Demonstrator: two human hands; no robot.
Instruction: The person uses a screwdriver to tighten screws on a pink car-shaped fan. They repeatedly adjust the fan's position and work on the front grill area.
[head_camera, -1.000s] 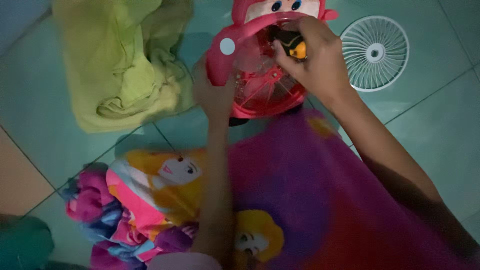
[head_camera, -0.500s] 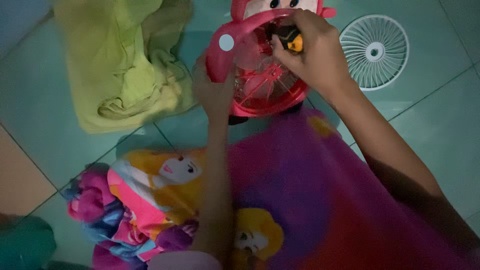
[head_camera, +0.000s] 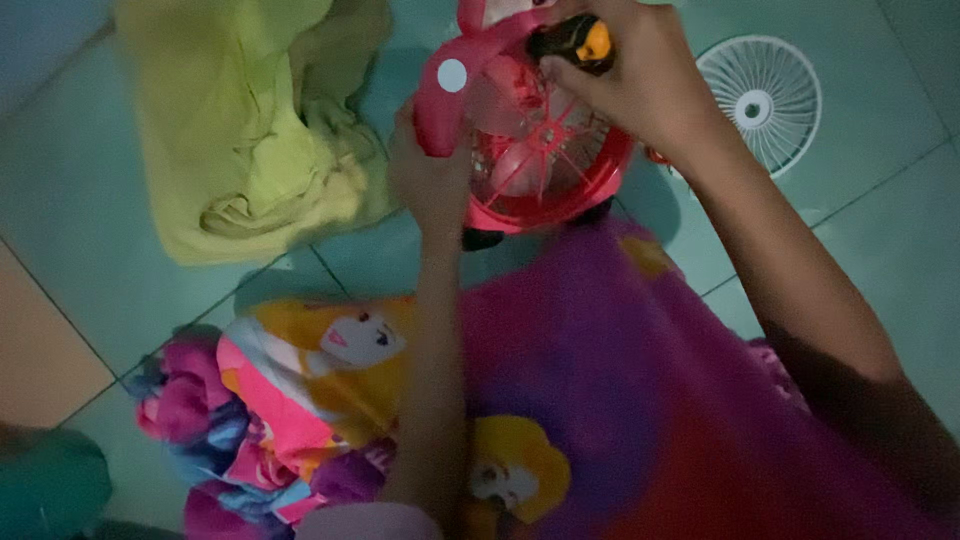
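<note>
Small red fan held at upper centre of the frame, tool applied to its open front.

Left hand (head_camera: 432, 180) stays closed on the red fan (head_camera: 540, 150); right hand (head_camera: 640, 80), fingers wrapped round a black-and-orange tool (head_camera: 575, 42), shows no shift over the last second. White grille (head_camera: 760, 100) lies detached on the floor, upper right.

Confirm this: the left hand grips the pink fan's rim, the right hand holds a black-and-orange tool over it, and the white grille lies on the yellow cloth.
Not quite. The head view shows the white grille on the bare tiled floor, not the yellow cloth.
</note>
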